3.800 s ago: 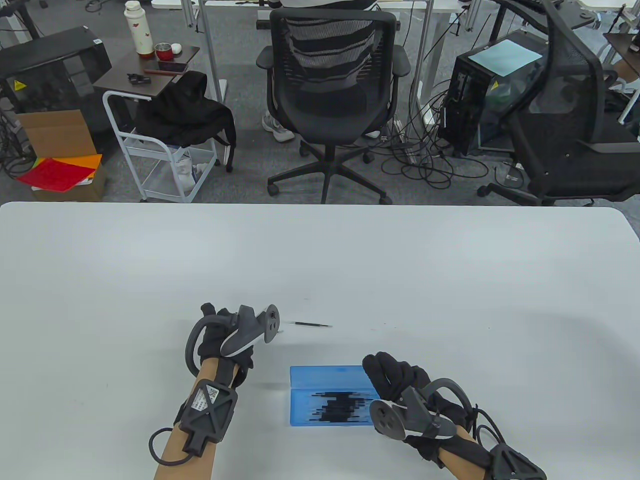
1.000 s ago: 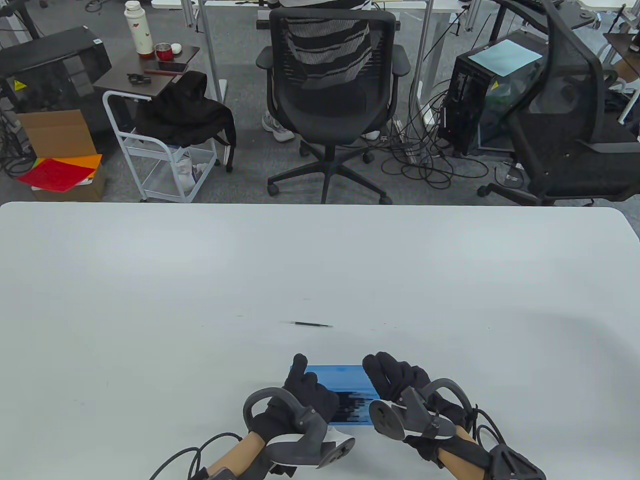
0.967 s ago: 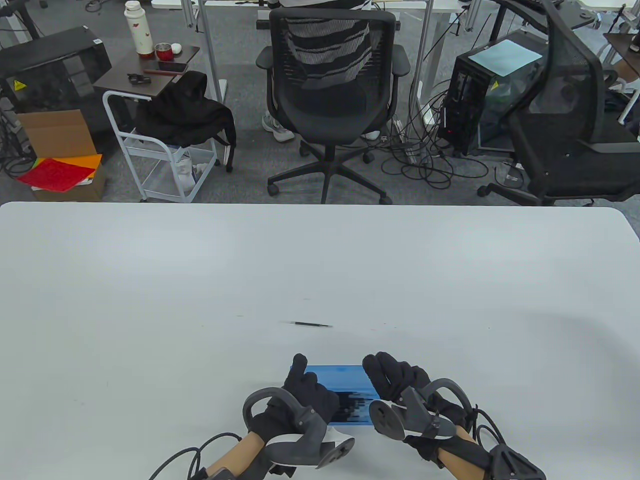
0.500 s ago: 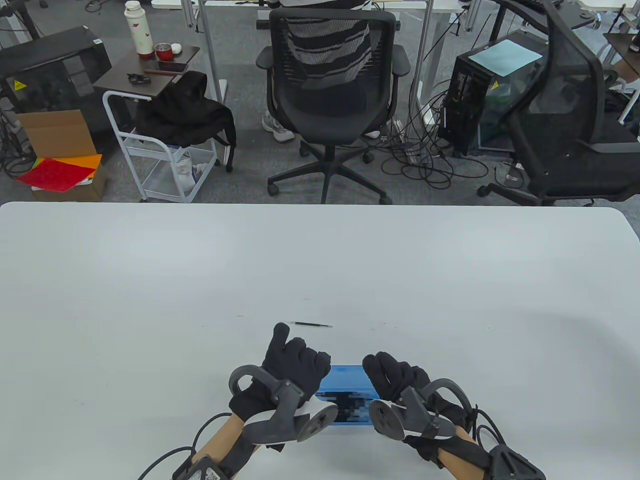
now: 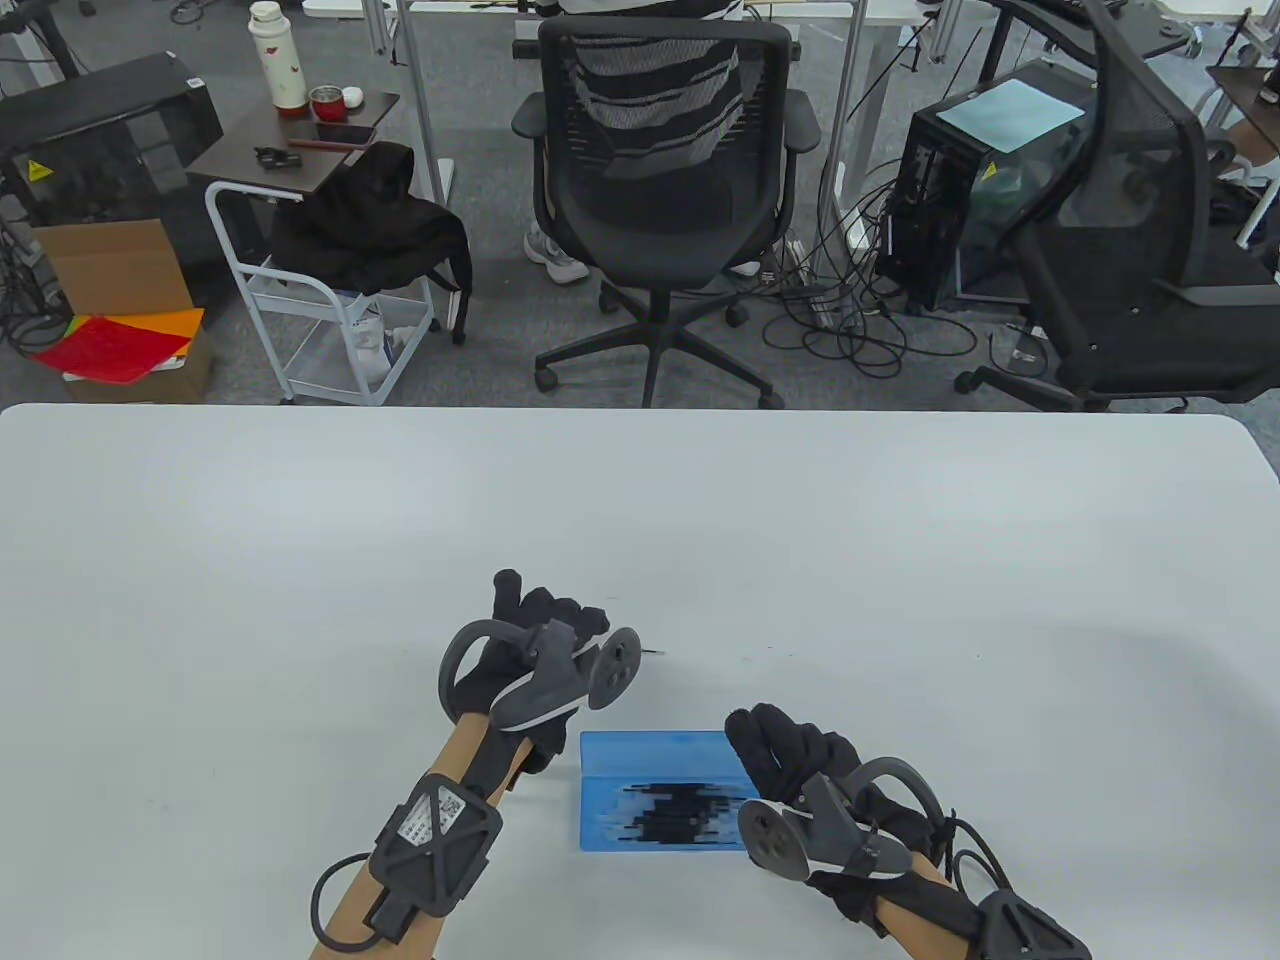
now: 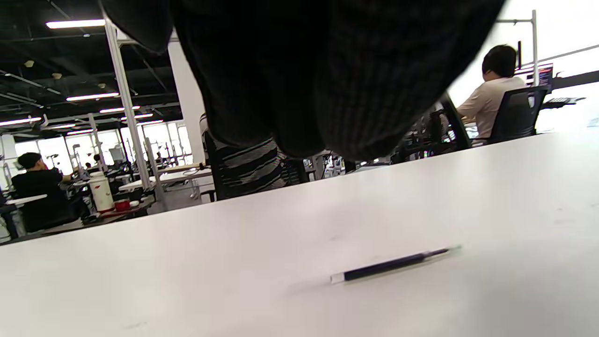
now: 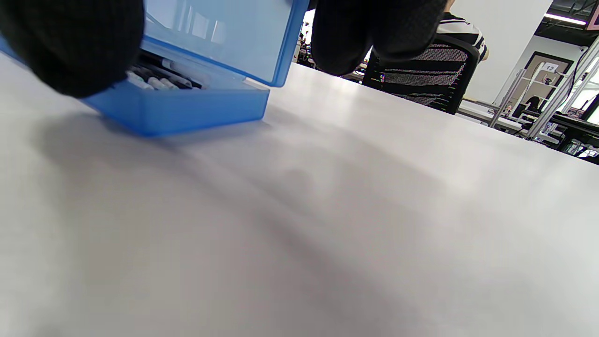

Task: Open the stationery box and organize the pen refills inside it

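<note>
A blue stationery box [image 5: 610, 800] lies open near the table's front edge, its lid [image 5: 660, 748] standing up at the back. Several dark pen refills [image 5: 670, 815] lie inside it. My right hand [image 5: 770, 745] grips the lid at its right end; in the right wrist view the thumb [image 7: 70, 47] is in front of the box [image 7: 187, 110] and the other fingers are behind the lid. One loose refill [image 6: 393, 267] lies on the table beyond the box. My left hand [image 5: 550, 605] hovers over it, fingers [image 6: 304, 70] hanging just above it and holding nothing.
The white table [image 5: 640, 500] stretches far beyond the hands. Past its far edge stand a black office chair [image 5: 660, 200] with a person seated behind it, a small white cart [image 5: 320, 300] and a computer tower [image 5: 960, 200].
My left hand has left the box's left end and moved forward and left to the loose refill. The right hand and the box have stayed where they were.
</note>
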Available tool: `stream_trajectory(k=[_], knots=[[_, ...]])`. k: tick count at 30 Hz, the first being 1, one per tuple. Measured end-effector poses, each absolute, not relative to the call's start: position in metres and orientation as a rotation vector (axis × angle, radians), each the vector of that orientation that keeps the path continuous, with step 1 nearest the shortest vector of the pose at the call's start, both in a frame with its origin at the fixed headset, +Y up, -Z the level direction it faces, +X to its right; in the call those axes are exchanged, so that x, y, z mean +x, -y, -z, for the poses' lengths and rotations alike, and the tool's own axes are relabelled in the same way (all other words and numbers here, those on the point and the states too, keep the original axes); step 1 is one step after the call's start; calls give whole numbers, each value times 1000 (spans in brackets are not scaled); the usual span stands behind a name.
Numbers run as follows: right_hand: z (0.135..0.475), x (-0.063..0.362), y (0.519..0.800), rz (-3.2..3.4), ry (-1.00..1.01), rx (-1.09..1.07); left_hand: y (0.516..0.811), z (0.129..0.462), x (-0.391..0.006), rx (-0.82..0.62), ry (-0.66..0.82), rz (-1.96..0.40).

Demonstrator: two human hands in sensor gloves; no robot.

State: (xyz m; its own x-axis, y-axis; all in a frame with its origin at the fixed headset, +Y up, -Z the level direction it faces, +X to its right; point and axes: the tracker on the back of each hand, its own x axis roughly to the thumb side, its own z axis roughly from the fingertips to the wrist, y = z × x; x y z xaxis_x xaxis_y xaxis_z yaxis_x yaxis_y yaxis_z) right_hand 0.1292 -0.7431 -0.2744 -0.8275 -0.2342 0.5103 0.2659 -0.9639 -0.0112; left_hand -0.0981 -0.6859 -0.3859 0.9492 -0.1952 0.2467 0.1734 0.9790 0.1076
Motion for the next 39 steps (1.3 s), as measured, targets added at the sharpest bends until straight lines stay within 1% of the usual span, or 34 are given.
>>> stream_trajectory(k=[4, 8, 16, 26, 39], knots=[[275, 129, 743, 2777, 91, -763, 705, 410, -103, 12, 207, 175], [274, 129, 743, 2777, 91, -762, 720, 423, -104, -22, 156, 186], [274, 129, 743, 2778, 92, -763, 739, 439, -98, -85, 162, 157], [275, 129, 743, 2781, 95, -768, 747, 443, -91, -95, 182, 164], [275, 130, 743, 2780, 94, -766, 748, 442, -92, -87, 180, 148]])
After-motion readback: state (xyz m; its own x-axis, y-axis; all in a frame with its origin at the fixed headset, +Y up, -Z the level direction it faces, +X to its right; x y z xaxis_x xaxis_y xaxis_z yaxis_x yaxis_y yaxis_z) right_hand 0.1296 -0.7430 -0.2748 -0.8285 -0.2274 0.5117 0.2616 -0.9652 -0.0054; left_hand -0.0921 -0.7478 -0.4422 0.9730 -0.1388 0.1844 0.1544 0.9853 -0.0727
